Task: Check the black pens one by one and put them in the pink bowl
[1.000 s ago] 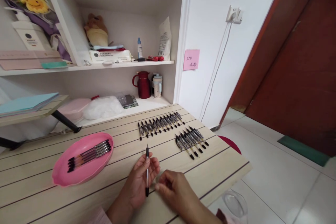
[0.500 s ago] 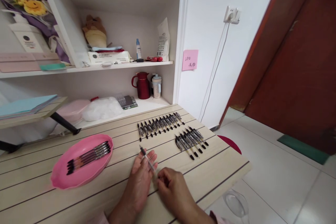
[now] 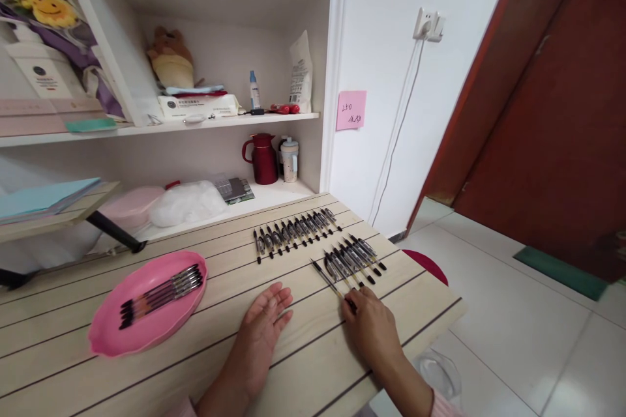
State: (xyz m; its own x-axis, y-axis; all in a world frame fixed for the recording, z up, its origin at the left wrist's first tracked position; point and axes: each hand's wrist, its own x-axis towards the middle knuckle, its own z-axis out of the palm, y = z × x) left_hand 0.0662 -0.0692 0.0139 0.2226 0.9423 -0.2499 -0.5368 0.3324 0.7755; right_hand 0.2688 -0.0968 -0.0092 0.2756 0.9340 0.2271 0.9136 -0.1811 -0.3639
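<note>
My right hand (image 3: pixel 372 329) pinches the near end of a black pen (image 3: pixel 328 281) and holds it at the left edge of the nearer row of pens (image 3: pixel 353 260) on the wooden table (image 3: pixel 171 371). My left hand (image 3: pixel 263 327) rests palm up on the table, fingers spread, holding nothing. A longer row of pens (image 3: pixel 292 232) lies further back. To the left, a pink oval tray (image 3: pixel 117 332) holds several more pens (image 3: pixel 161 287).
White shelves behind the table carry a red jug (image 3: pixel 262 159), a cup (image 3: pixel 289 159), a plush toy (image 3: pixel 169 58) and packets. A pink sticky note (image 3: pixel 351 110) is on the wall. The table's right edge drops to a tiled floor; a red stool (image 3: pixel 429 265) shows below.
The pen passed from my left hand to my right, which carried it right to the nearer row. My left hand opened and lay flat, palm up.
</note>
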